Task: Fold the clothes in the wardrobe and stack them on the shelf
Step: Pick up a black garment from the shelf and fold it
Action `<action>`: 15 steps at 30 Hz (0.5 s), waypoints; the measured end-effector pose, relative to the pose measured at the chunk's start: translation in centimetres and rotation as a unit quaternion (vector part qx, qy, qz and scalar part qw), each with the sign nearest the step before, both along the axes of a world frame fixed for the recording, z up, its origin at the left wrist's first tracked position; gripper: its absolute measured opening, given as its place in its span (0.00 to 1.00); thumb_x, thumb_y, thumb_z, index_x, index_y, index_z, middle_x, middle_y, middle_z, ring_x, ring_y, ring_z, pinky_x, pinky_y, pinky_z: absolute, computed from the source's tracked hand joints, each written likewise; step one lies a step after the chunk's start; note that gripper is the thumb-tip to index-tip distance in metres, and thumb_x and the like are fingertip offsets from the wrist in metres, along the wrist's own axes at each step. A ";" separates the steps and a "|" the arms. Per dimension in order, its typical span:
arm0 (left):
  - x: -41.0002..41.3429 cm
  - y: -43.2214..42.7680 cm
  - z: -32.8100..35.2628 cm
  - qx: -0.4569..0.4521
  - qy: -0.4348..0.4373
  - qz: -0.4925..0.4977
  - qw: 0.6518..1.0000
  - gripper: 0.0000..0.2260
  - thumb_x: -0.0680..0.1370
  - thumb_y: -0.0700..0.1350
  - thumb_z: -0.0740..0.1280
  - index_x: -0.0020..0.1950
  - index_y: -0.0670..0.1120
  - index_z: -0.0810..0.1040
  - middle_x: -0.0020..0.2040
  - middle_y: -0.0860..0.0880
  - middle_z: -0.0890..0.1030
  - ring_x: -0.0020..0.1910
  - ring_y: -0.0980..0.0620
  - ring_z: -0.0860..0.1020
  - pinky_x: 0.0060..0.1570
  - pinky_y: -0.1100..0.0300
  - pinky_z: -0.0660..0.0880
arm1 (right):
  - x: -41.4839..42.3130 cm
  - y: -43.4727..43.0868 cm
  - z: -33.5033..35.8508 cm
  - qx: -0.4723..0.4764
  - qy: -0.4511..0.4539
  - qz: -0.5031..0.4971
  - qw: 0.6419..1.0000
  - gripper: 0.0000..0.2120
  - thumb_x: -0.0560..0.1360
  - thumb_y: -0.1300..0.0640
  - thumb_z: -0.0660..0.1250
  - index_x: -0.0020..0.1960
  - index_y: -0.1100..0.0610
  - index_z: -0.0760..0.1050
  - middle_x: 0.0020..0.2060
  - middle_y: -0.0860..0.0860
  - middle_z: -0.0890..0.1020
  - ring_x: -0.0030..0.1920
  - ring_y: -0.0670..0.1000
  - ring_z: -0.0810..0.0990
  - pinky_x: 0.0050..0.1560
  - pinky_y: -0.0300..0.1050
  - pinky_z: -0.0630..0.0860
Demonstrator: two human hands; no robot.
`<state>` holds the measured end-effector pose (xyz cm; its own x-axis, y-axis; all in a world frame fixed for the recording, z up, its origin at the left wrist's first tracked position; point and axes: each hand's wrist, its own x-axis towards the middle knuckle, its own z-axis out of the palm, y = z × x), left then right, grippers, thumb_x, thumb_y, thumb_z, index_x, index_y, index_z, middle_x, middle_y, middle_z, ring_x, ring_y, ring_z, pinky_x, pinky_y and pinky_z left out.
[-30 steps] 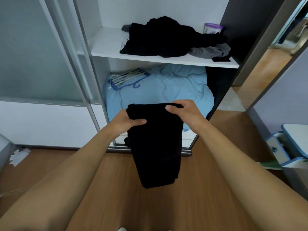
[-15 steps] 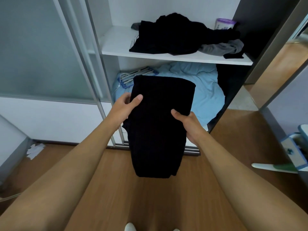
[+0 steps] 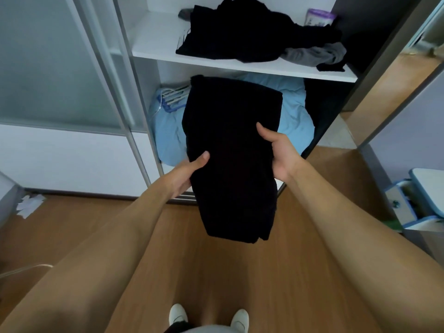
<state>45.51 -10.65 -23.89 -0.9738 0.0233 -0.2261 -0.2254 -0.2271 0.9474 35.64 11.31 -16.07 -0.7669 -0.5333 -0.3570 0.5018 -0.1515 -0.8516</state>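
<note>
Your left hand and right hand clamp folded black garment; not yet stacked. Unfolded dark heap, grey garment wait on shelf.

Both arms outstretched, left hand and right hand gripping.

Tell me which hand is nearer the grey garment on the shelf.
Right. The right hand grips the black garment below the grey garment; the left hand grips lower, farther left.
</note>
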 end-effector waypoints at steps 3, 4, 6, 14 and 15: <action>-1.0 1.2 0.0 0.040 -0.031 0.064 0.997 0.29 0.65 0.65 0.77 0.61 0.56 0.76 0.55 0.56 0.86 0.59 0.54 0.82 0.57 0.61 0.79 | -0.7 -0.4 0.4 0.025 0.006 -0.023 0.999 0.16 0.77 0.43 0.68 0.55 0.53 0.86 0.56 0.54 0.86 0.55 0.54 0.85 0.53 0.50 0.82; -1.3 1.5 0.0 0.036 -0.034 0.096 0.994 0.24 0.70 0.62 0.75 0.62 0.55 0.77 0.55 0.54 0.86 0.58 0.52 0.83 0.58 0.58 0.79 | -1.0 -0.3 0.3 0.041 0.007 -0.028 0.999 0.18 0.77 0.42 0.67 0.58 0.53 0.85 0.56 0.54 0.85 0.56 0.55 0.85 0.56 0.51 0.81; -1.8 1.7 0.2 0.010 -0.045 0.143 0.989 0.20 0.76 0.58 0.72 0.65 0.52 0.77 0.56 0.50 0.85 0.57 0.48 0.83 0.59 0.54 0.79 | -1.2 0.2 -0.4 0.060 0.004 -0.019 0.998 0.21 0.77 0.39 0.67 0.61 0.53 0.82 0.57 0.54 0.85 0.57 0.55 0.84 0.59 0.52 0.79; -1.7 -1.8 0.6 -0.036 -0.062 0.146 0.987 0.28 0.67 0.63 0.78 0.58 0.47 0.81 0.50 0.47 0.87 0.50 0.48 0.86 0.46 0.58 0.82 | 2.4 -0.6 -6.0 0.139 0.025 -0.005 0.990 0.18 0.76 0.55 0.73 0.64 0.57 0.78 0.55 0.51 0.86 0.56 0.50 0.84 0.56 0.44 0.80; -1.3 -2.9 0.2 -0.026 -0.046 0.117 0.992 0.30 0.66 0.63 0.79 0.62 0.48 0.80 0.55 0.47 0.86 0.54 0.48 0.85 0.50 0.58 0.81 | 2.3 -1.3 -6.0 0.131 0.011 -0.028 0.991 0.17 0.76 0.57 0.73 0.63 0.59 0.79 0.52 0.53 0.87 0.54 0.51 0.85 0.52 0.44 0.82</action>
